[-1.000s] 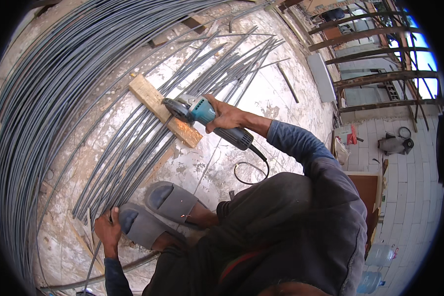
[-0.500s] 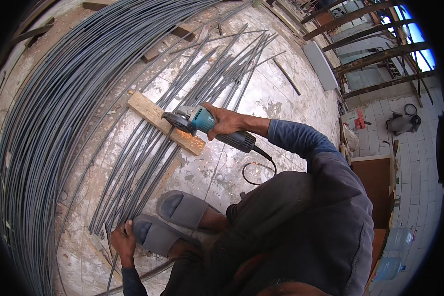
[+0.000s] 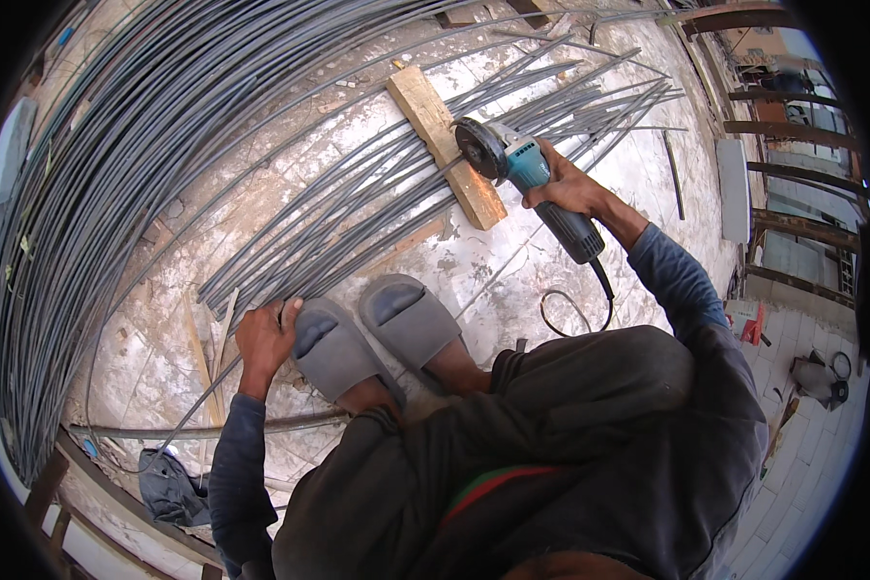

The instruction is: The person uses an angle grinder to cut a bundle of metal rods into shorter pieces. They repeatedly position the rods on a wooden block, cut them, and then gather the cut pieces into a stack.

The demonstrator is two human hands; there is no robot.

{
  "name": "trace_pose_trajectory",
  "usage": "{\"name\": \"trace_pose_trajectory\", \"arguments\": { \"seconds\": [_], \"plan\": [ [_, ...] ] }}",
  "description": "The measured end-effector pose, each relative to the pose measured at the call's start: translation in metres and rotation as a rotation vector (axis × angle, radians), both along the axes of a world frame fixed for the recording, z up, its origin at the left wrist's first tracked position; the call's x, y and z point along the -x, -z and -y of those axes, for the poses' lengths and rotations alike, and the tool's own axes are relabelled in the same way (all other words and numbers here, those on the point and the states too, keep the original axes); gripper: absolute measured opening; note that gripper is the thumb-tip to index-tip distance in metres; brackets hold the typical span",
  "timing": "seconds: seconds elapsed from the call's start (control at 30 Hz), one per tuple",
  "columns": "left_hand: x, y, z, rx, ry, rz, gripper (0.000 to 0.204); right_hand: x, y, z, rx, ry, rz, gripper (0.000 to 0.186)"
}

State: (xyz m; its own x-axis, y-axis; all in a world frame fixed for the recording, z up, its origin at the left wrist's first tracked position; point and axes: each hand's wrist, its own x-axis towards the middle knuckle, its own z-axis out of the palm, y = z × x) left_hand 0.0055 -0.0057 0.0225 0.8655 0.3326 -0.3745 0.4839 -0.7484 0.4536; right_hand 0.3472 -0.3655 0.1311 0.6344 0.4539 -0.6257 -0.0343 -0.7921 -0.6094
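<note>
My right hand (image 3: 572, 186) grips a teal-and-black angle grinder (image 3: 532, 164) with a trailing black cord. Its guarded disc is at a wooden block (image 3: 416, 106), where orange sparks show on the wood near a steel rod. The block lies across several loose rods (image 3: 338, 195). My left hand (image 3: 266, 338), low on the left, is closed on a rod near these rods' ends, just beside my left grey sandal (image 3: 343, 362). My other sandal (image 3: 406, 319) rests to its right. I squat over the rods.
A large bundle of long, curved rods (image 3: 87, 193) runs along the left. Dark cloth (image 3: 169, 488) lies at lower left. Wooden beams (image 3: 793, 130) and a pale slab (image 3: 733, 188) line the right side, with grey-and-black gear (image 3: 817, 382) farther down.
The view has swung, so the grinder, block and both hands appear higher and farther right. The cloth at lower left has come into view. Both hands keep their grips.
</note>
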Motion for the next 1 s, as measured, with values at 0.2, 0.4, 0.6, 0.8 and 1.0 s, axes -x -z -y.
{"name": "trace_pose_trajectory", "arguments": {
  "seconds": [0.2,0.4,0.6,0.8,1.0],
  "plan": [
    [-0.001,-0.002,0.001,-0.002,-0.002,0.045,0.048,-0.003,-0.004,-0.011,0.035,0.02,-0.004,0.104],
    [0.0,-0.005,0.001,-0.018,-0.02,0.035,0.047,-0.003,-0.012,-0.023,0.092,0.056,-0.035,0.112],
    [0.001,-0.005,0.001,-0.008,-0.028,0.059,0.046,-0.004,-0.002,-0.017,0.061,0.024,-0.028,0.106],
    [-0.002,-0.01,0.001,-0.012,-0.033,0.051,0.046,-0.003,-0.001,-0.008,0.086,-0.023,0.018,0.099],
    [-0.001,-0.011,0.0,0.005,-0.036,0.034,0.047,0.002,-0.001,-0.004,0.066,-0.006,0.025,0.098]
  ]
}}
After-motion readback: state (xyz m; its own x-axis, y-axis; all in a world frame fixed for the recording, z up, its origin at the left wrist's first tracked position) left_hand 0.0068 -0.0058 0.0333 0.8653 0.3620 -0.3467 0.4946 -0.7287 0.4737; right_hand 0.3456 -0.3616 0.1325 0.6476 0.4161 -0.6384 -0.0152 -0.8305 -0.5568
